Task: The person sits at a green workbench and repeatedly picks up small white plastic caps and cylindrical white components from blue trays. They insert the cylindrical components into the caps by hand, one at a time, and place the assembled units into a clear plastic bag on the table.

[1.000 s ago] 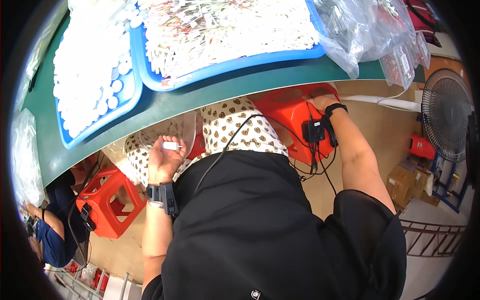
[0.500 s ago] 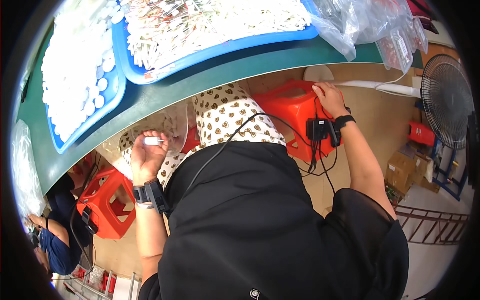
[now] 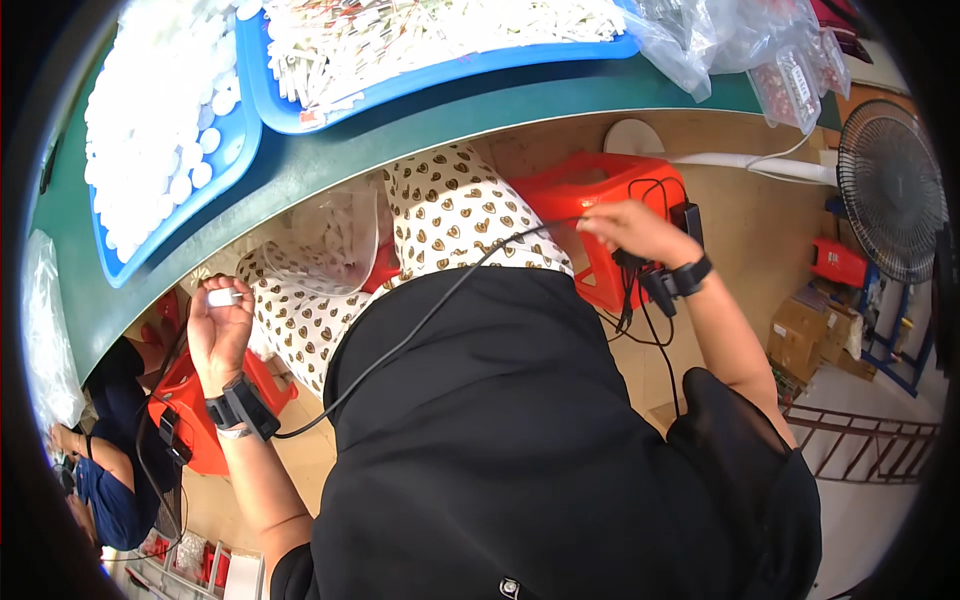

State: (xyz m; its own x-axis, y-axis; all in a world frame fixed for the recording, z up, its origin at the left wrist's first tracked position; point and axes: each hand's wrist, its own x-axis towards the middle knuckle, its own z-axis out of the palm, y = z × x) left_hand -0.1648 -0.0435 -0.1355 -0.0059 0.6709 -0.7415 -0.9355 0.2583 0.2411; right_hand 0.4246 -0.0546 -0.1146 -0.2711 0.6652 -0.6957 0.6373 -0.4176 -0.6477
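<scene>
In my left hand (image 3: 218, 335), with fingers curled up, sits a small white cylindrical piece (image 3: 224, 297) with a short thin pin at one end. A black device on a strap (image 3: 243, 407) is worn on that wrist. My right hand (image 3: 640, 230) pinches a black cable (image 3: 440, 300) above the red stool (image 3: 590, 180) on the right. From there the cable crosses my lap toward the left wrist device. Black boxes with more cables (image 3: 685, 222) lie on that stool beside my right hand. Over my patterned trouser leg lies a clear plastic bag (image 3: 345, 235) with whitish pieces in it.
On the green table (image 3: 330, 165) stand a blue tray (image 3: 400, 92) of thin white parts and another blue tray (image 3: 235, 165) of white round pieces. Clear bags (image 3: 680, 60) lie at the table's right. A fan (image 3: 890, 190) is far right. Another person (image 3: 110, 490) sits left, near a red stool (image 3: 200, 400).
My left hand has moved left, away from the plastic bag, still with the white piece. My right hand has come off the stool and taken hold of the cable, lifting it.
</scene>
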